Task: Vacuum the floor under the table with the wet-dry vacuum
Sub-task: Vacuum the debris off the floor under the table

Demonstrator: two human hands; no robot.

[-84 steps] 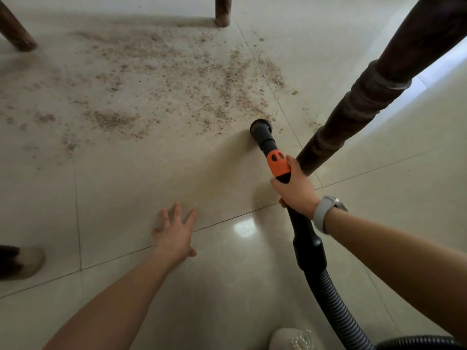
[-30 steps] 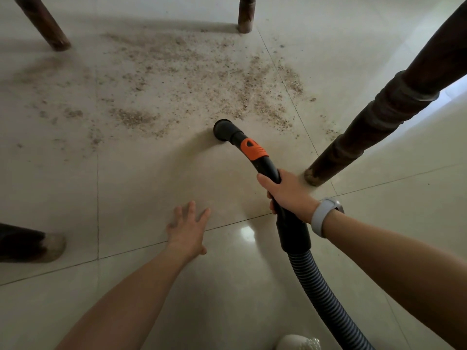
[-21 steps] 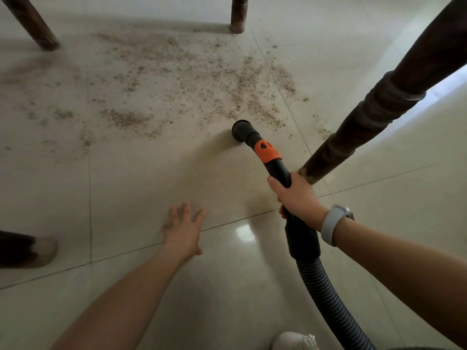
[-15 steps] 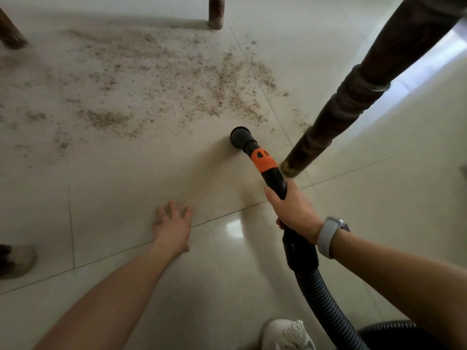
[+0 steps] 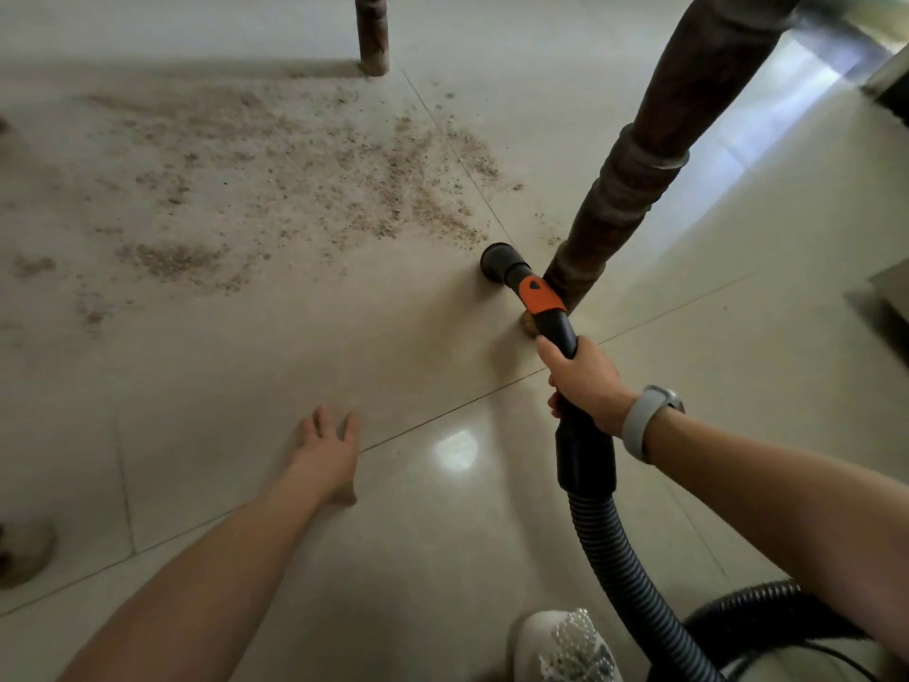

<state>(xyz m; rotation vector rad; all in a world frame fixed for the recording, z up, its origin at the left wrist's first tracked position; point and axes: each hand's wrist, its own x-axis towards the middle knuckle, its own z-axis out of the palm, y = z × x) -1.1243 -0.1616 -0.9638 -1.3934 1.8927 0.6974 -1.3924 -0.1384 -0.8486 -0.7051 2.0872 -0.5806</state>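
My right hand [image 5: 583, 379] grips the black vacuum wand [image 5: 558, 327], which has an orange band and runs back into a ribbed grey hose [image 5: 620, 558]. The round nozzle mouth [image 5: 497, 263] rests on the pale tiled floor [image 5: 246, 376], close to the foot of a dark wooden table leg [image 5: 634, 179]. Brown crumbs and dust [image 5: 305, 179] lie scattered over the tiles just beyond the nozzle, spreading to the left. My left hand [image 5: 327, 450] lies flat on the floor with fingers spread, holding nothing.
A second table leg [image 5: 373, 34] stands at the far top. Another leg's foot [image 5: 22, 553] shows at the lower left edge. A white beaded shoe [image 5: 565, 647] is at the bottom, with a loop of black hose [image 5: 757, 612] beside it.
The nozzle has swept right along the near edge of the dust and now sits next to the table leg's foot. My left hand stays planted on the tiles.
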